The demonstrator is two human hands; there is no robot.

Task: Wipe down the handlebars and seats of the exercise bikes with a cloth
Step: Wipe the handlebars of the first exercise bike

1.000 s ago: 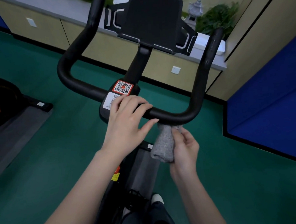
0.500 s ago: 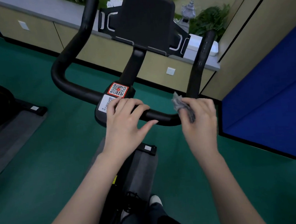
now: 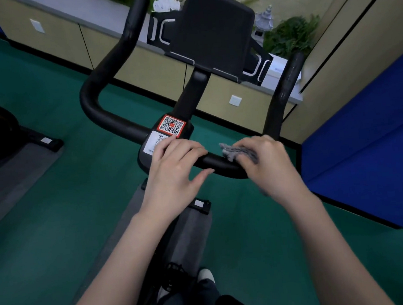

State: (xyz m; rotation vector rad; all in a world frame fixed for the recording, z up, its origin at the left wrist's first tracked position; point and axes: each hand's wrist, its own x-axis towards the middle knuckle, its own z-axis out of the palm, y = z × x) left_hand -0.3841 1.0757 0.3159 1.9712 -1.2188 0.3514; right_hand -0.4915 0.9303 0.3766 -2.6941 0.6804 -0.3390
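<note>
- The left hand (image 3: pixel 173 172) is resting on the middle of the handlebars (image 3: pixel 109 122), just below the QR sticker (image 3: pixel 171 126). Its fingers (image 3: pixel 183 149) are lying loosely bent over the bar, thumb stretched out, clasping nothing.
- With so light a hold, that hand is likely doing little to steady the bar against hard rubbing.
- The cloth (image 3: pixel 230 152) is sitting on top of the crossbar, right of centre, close to the right-hand bend. It is bunched under the fingers of the right hand (image 3: pixel 268 168), with a tuft poking out on their left.
- Those fingers are curling over the wad and pressing it to the bar; motion blur is hiding the exact grip.
- Bunched so small, the cloth is probably touching only a narrow strip, so the underside risks being missed.
- The wad could also be slipping free at the bend towards the right upright grip (image 3: pixel 287 82).
</note>
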